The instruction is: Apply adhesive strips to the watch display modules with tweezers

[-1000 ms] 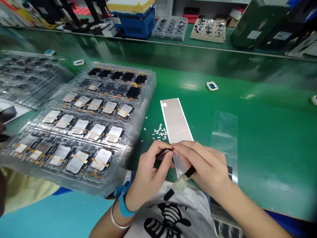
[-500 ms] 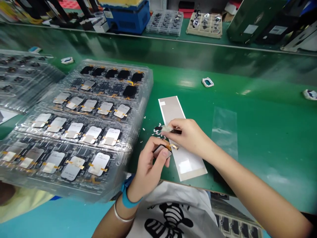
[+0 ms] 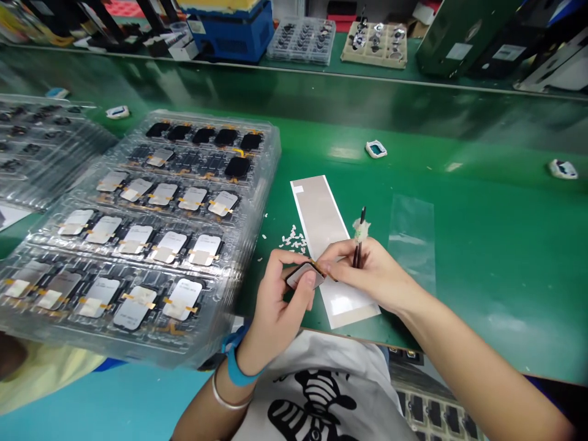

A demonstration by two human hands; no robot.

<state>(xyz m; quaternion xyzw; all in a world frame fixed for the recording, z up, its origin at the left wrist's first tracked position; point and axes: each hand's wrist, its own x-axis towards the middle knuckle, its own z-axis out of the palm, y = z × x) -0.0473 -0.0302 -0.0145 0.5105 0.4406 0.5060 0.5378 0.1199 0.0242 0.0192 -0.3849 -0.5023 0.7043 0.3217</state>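
Observation:
My left hand [image 3: 281,306] grips a small display module [image 3: 299,277], its thumb pressed on the pale grey back and the fingers beneath the black edge. An orange flex cable sticks out of the module's right side. My right hand [image 3: 379,269] pinches at that cable with thumb and forefinger. Dark tweezers [image 3: 362,231], wrapped in whitish tape, stand nearly upright between its fingers with the tip end hard to make out. Under my right hand lies a long grey-and-white adhesive sheet [image 3: 316,205]. Small white scraps [image 3: 294,237] are scattered left of the sheet.
A stack of clear trays [image 3: 184,269] with rows of display modules fills the left. Further left are more trays [image 3: 37,147]. A clear plastic bag [image 3: 412,239] lies right of the sheet. A shelf [image 3: 303,70] with boxes runs along the back.
The tweezers have swung from lying flat over the scraps to upright in my right hand. My right fingers have come down to the module's flex cable. My left hand still holds the module.

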